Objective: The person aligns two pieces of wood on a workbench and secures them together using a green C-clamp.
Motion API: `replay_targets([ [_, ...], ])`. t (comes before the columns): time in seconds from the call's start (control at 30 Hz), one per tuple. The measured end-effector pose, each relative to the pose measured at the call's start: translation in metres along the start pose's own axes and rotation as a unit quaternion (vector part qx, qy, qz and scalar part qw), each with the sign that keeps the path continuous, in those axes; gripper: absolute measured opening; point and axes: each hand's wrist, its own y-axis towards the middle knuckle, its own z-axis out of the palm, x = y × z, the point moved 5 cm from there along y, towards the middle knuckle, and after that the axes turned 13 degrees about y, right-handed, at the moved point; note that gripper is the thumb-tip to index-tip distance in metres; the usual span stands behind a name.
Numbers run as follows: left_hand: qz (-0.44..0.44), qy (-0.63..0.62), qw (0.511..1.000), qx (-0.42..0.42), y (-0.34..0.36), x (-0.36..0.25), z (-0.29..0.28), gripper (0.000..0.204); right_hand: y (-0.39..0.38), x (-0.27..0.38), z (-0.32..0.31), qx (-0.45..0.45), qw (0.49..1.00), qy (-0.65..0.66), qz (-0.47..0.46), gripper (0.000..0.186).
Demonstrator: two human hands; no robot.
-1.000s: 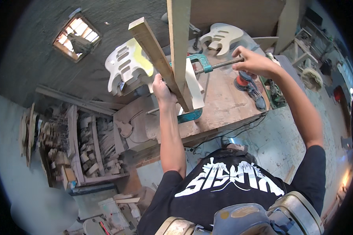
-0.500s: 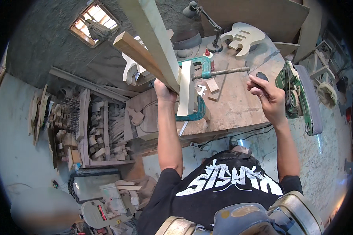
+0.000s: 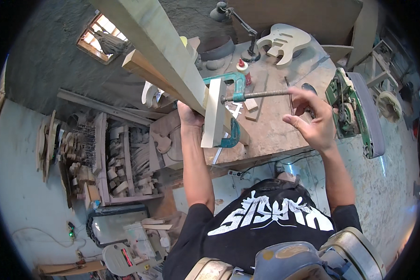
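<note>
A long pale wooden beam [image 3: 147,39] and a browner wooden strip [image 3: 156,77] rise toward the upper left. A green C-clamp [image 3: 238,86] with a long threaded screw [image 3: 268,93] sits around them, and a short pale wood block [image 3: 213,114] lies under the screw's end pad. My left hand [image 3: 190,115] is closed around the wood beside the clamp, its fingers mostly hidden behind it. At the screw's outer end, by its thin dark turning bar [image 3: 290,100], my right hand [image 3: 316,119] is open, thumb and fingers apart.
On the workbench [image 3: 275,135] are a pale guitar body [image 3: 287,42], a glue bottle [image 3: 243,70], a caliper [image 3: 235,110], a small wood block [image 3: 251,104] and a desk lamp [image 3: 219,11]. A green belt sander [image 3: 354,112] stands at right. Wood offcuts [image 3: 126,161] fill a left-hand rack.
The clamp and the wood have shifted left and slightly downward in view. My right hand has gone from curled fingers to spread ones at the end of the screw.
</note>
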Motion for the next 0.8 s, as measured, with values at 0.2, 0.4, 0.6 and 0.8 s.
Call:
replay_targets([
  [0.2,-0.053,-0.009,0.998,0.032,0.004,0.009,-0.002,0.028,0.003,0.002,-0.005,-0.045,0.999,-0.023,0.02,0.074],
  [0.4,-0.085,-0.005,0.995,0.054,0.002,0.007,-0.002,0.033,0.013,0.032,-0.002,0.011,0.918,-0.324,-0.229,0.035],
  [0.6,-0.093,-0.023,0.994,0.048,-0.014,0.004,0.01,0.04,0.025,0.033,0.031,0.273,0.782,-0.331,-0.451,0.033],
  [0.8,-0.178,0.012,0.984,0.012,-0.014,-0.009,-0.016,0.029,0.014,0.045,0.052,0.307,0.799,-0.235,-0.461,0.024],
])
